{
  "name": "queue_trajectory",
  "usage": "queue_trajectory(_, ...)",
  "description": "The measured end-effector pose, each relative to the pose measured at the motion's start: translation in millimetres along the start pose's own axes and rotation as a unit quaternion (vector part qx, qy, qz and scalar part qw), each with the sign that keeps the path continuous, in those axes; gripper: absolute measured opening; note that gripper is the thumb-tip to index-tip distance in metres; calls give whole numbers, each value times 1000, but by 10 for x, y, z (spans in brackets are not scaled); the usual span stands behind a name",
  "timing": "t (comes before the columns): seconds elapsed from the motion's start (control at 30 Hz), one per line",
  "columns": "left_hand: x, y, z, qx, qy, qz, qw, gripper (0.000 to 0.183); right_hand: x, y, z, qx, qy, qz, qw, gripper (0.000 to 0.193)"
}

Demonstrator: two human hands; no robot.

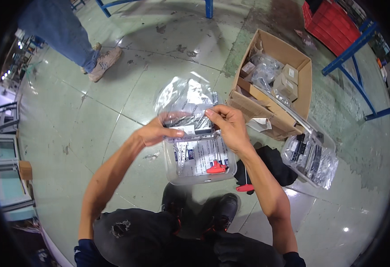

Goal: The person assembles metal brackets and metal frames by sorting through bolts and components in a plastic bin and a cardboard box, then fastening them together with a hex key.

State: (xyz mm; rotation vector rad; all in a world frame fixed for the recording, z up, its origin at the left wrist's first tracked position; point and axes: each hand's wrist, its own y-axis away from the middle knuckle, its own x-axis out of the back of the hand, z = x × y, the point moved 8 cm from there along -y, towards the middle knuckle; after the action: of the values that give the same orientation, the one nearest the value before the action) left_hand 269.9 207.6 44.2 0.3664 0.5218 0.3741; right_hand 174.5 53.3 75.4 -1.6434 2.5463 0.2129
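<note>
A clear plastic bag [183,95] with dark metal parts and a white label inside is held up in front of me. My left hand [159,131] grips its near left side, thumb on top and the other fingers behind the film. On the right, my right hand [230,124] pinches the bag's edge between thumb and forefinger. Just below it stands a translucent plastic tub [172,175]. Inside the tub lie a printed sheet [204,158], a perforated metal strip [182,158] and a red-handled hex key [216,167].
An open cardboard box [253,46] with bagged parts and small cartons stands at far right. Beside it lies a second clear tub [328,142] of bagged black parts. A black cloth [275,167] and another red-handled tool [245,188] are nearer. A person's leg [63,33] stands far left.
</note>
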Motion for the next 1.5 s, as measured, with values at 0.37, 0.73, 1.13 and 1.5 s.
queue_trajectory(0.37,95,-65,-260,30,-35,61,997,50,-48,-199,532,-86,12,-39,995,28)
queue_trajectory(0.73,185,-279,-816,-61,-227,111,966,117,-294,107,562,-7,127,77,989,30)
queue_trajectory(1.13,-162,-183,-901,56,-193,56,978,107,-366,75,694,-89,281,22,955,31)
queue_trajectory(1.5,-25,-249,-1027,-12,-369,142,918,98,-321,19,853,-45,259,110,959,51)
